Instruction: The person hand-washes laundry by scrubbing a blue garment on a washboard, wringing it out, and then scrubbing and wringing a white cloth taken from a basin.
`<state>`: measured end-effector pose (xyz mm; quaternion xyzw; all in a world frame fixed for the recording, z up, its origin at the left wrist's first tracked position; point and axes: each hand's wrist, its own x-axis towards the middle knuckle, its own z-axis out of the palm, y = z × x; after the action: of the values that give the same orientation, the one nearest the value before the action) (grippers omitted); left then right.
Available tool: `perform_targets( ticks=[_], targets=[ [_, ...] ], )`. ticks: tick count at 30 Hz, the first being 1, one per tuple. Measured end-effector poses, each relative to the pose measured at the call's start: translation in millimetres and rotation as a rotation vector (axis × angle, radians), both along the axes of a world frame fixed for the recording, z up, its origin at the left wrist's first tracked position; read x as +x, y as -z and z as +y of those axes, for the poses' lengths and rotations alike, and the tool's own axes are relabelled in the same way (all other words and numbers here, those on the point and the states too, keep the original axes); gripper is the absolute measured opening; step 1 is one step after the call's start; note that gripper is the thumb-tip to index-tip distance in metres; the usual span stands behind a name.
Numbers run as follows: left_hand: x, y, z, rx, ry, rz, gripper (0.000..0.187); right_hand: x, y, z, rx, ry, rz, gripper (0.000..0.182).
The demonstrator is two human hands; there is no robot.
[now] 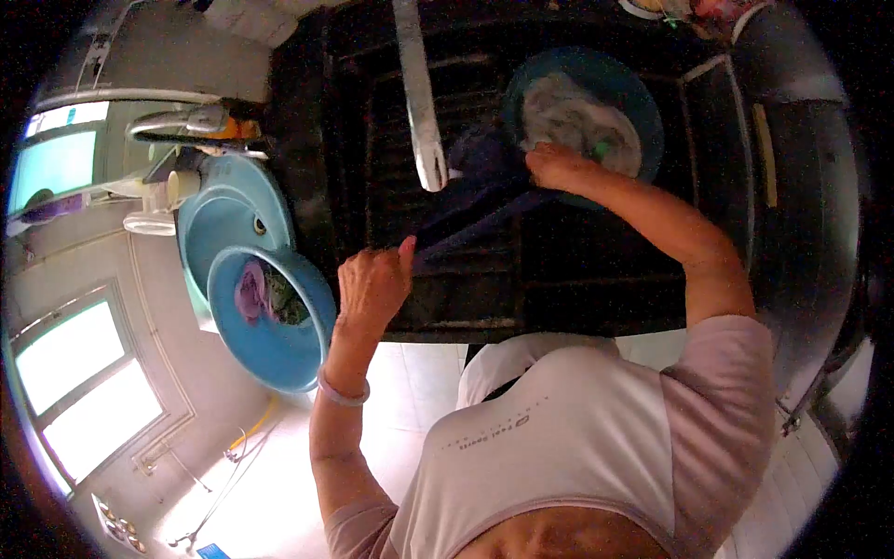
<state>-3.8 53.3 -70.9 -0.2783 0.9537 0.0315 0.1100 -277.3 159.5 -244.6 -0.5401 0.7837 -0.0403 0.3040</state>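
A dark navy cloth, probably a garment, stretches diagonally over the dark sink. My left hand is closed around its lower-left end near the sink's front edge. My right hand grips the upper-right end, beside a dark teal basin. Inside that basin lies a bunched pale cloth, with a small green spot on it. A metal faucet reaches down above the navy cloth. The cloth's edges blend into the dark sink.
To the left, a light blue basin holds pink and green cloth. Another blue basin sits behind it. Windows line the left wall. A yellow hose lies low at the left.
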Motion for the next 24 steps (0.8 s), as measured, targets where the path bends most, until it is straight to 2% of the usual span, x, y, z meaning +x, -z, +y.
perform_targets(
  ticks=[2, 3, 5, 6, 7, 8, 9, 12, 15, 16, 18, 19, 20, 22, 24],
  targets=[
    [-1, 8, 3, -0.054, -0.030, 0.106, 0.034, 3, 13, -15, -0.059, 0.165, 0.006, 0.025],
    [0, 10, 4, 0.033, -0.088, 0.016, 0.027, -2, 5, -25, -0.080, 0.357, -0.214, 0.023],
    [7, 16, 12, 0.038, -0.042, 0.065, 0.022, -17, -27, -43, -0.115, 0.739, -0.663, 0.019],
    [12, 21, 13, 0.039, -0.014, 0.087, 0.020, -16, -33, -48, -0.188, 0.747, -0.730, 0.018],
    [18, 29, 14, 0.123, -0.092, 0.039, 0.015, -16, -38, -52, -0.262, 0.755, -0.796, 0.016],
    [22, 31, 15, 0.069, -0.098, 0.106, 0.013, -15, -41, -55, -0.334, 0.765, -0.860, 0.015],
    [24, 32, 15, 0.016, -0.101, 0.175, 0.013, -12, -44, -60, -0.298, 0.919, -1.097, 0.018],
    [33, 45, 8, -0.116, -0.188, 0.303, 0.017, -1, -62, -60, -0.326, 0.973, -1.621, 0.011],
    [37, 60, -10, -0.086, -0.401, 0.399, 0.026, 11, -112, -58, -0.127, 0.970, -1.585, 0.011],
    [38, 67, -19, -0.053, -0.484, 0.433, 0.029, 12, -121, -59, -0.155, 0.923, -1.633, 0.012],
    [42, 83, -37, -0.036, -0.485, 0.286, 0.043, 11, -138, -60, -0.210, 0.832, -1.721, 0.016],
    [39, 87, -40, -0.039, -0.510, 0.232, 0.049, 8, -149, -60, -0.303, 0.869, -1.723, 0.017],
    [36, 89, -41, -0.040, -0.536, 0.178, 0.055, 4, -157, -59, -0.321, 0.786, -1.782, 0.016],
    [30, 89, -41, -0.156, -0.430, 0.122, 0.066, -6, -169, -56, -0.362, 0.614, -1.895, 0.015],
    [24, 77, -37, -0.185, -0.364, 0.109, 0.073, -10, -172, -53, -0.318, 0.637, -1.937, 0.012]
  ],
)
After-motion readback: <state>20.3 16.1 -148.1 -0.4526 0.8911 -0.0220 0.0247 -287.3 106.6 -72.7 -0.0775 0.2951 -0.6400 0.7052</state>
